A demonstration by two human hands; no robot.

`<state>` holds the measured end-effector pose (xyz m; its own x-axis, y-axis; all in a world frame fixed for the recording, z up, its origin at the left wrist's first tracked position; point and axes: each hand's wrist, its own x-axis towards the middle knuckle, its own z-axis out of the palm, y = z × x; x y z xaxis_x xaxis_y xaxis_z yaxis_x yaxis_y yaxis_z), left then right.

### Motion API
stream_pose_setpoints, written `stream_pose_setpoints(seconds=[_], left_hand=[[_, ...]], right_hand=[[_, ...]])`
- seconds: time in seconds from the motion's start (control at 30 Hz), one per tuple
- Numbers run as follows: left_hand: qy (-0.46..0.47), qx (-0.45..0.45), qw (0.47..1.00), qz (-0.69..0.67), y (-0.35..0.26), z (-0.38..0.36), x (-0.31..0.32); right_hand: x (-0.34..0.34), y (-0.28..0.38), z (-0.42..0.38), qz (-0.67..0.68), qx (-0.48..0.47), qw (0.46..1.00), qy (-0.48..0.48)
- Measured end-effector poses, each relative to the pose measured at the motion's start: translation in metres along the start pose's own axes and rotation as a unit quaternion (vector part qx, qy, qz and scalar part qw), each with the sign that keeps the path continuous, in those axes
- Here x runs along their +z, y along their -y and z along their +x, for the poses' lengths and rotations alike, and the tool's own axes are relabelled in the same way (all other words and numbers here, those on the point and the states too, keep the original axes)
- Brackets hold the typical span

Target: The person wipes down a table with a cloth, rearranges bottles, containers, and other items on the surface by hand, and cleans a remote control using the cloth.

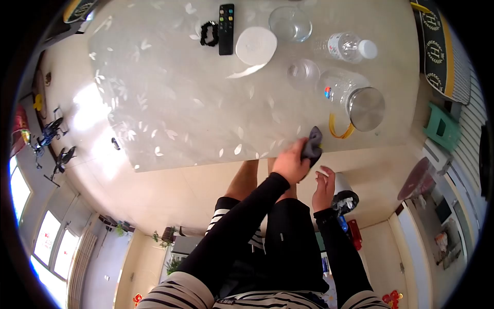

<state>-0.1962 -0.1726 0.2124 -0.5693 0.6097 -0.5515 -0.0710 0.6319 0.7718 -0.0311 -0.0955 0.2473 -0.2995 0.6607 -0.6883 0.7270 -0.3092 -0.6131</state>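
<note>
Apparently left hand pressed dark cloth on near edge of desk, fingers clamped on cloth. Right hand cupped just below edge, fingers apart, empty. Wiping seemed near end; jar stood just beside.

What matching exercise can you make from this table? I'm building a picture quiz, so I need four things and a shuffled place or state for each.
Things:
1. remote control
2. water bottle
3. grey cloth
4. large jar

Place or state:
a. gripped in the left hand
b. lying on its side, white cap
c. beside the black hair tie
d. closed with a silver metal lid

Pairs: 1-c, 2-b, 3-a, 4-d
</note>
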Motion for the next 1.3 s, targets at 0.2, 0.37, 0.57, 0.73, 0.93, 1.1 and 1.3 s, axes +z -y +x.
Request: stream_pose_setpoints(seconds=[0.2, 0.37, 0.57, 0.73, 0.93, 1.1, 1.3], left_hand=[[-0.197, 0.06, 0.967, 0.153, -0.008, 0.001, -0.077], [-0.052, 0.152, 0.986, -0.034, -0.045, -0.047, -0.073], [0.134, 0.259, 0.944, 0.151, -0.041, -0.051, -0.093], [0.023, 0.069, 0.996, -0.046, -0.083, 0.001, -0.052], [0.092, -0.135, 0.956, -0.245, -0.117, 0.071, 0.008], [-0.027, -0.111, 0.974, -0.194, -0.117, 0.048, 0.011], [-0.077, -0.049, 0.977, -0.192, -0.076, -0.031, -0.058]], right_hand=[[0.059, 0.046, 0.012, 0.0, -0.146, 0.988, 0.04], [0.104, 0.089, -0.001, 0.396, 0.099, 0.893, 0.191], [0.051, 0.149, -0.026, 0.635, 0.298, 0.688, 0.184], [-0.011, 0.128, 0.01, 0.367, 0.083, 0.922, -0.092], [-0.031, 0.166, 0.052, 0.317, 0.043, 0.942, -0.104], [-0.033, 0.165, 0.059, 0.319, 0.038, 0.945, -0.07], [0.01, 0.166, -0.017, 0.279, 0.016, 0.96, 0.031]])
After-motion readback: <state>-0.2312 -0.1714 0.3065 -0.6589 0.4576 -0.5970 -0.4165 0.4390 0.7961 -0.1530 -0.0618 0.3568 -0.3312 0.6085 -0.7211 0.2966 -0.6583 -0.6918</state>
